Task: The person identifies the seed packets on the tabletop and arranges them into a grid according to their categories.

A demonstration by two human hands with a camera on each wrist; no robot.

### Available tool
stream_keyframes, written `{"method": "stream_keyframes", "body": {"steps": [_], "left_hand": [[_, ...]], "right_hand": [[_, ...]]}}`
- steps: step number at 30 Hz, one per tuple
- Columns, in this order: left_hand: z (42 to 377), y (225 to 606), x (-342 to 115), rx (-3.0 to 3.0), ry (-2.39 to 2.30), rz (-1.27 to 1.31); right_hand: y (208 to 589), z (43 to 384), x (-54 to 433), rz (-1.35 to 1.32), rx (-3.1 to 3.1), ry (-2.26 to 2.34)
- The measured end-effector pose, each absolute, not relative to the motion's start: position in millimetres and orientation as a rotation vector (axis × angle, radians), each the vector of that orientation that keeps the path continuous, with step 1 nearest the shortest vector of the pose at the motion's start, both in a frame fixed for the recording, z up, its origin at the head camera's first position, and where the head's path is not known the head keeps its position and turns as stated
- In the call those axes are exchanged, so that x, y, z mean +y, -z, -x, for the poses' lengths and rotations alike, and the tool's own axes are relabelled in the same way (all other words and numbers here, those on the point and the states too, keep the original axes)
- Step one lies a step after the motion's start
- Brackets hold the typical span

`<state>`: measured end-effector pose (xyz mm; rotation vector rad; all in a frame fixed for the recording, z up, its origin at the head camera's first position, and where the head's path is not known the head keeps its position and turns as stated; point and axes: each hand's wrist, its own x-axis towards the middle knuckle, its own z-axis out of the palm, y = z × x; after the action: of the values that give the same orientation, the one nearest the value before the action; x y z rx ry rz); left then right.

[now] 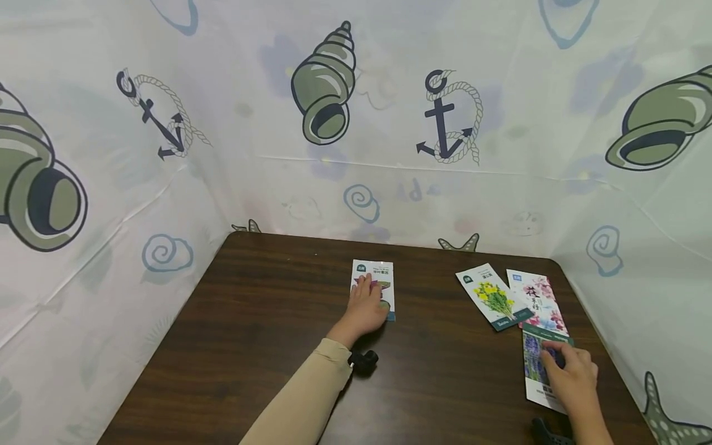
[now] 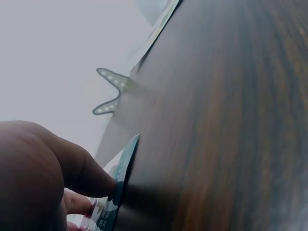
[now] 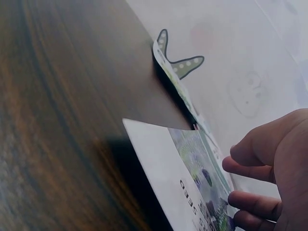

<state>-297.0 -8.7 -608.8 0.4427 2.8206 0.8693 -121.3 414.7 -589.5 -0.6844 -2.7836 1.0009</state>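
My left hand (image 1: 366, 309) rests with extended fingers on a white seed packet (image 1: 386, 275) near the table's middle. In the left wrist view, its thumb (image 2: 91, 175) touches the packet by its dark green end. Over a lavender seed packet (image 1: 533, 361) at the right is my right hand (image 1: 573, 374), thumb and fingers loosely bent. The right wrist view shows these fingers (image 3: 252, 207) beside the packet's printed face, with no clear grip; the white end (image 3: 149, 149) stands slightly off the table. Whether the fingertips touch it, I cannot tell.
Beyond the right hand, a yellow-flower seed packet (image 1: 489, 296) overlaps a pink-blossom packet (image 1: 542, 296). The brown wooden table (image 1: 250, 321) borders a printed cloth backdrop (image 1: 389, 123) at the back and sides. A black wrist device (image 1: 364, 361) sits by the left cuff.
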Motion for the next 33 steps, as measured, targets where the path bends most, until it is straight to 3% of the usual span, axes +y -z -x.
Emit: {"method": "stream_keyframes", "body": {"steps": [19,33], "left_hand": [[305,606,-29,2.884,-0.901,-0.458],[319,610,-51,2.833,-0.678,-0.439]], "right_hand": [[591,121,415,0.672,-2.768,-1.0],[589,120,414,0.649,-2.772,-0.999]]}}
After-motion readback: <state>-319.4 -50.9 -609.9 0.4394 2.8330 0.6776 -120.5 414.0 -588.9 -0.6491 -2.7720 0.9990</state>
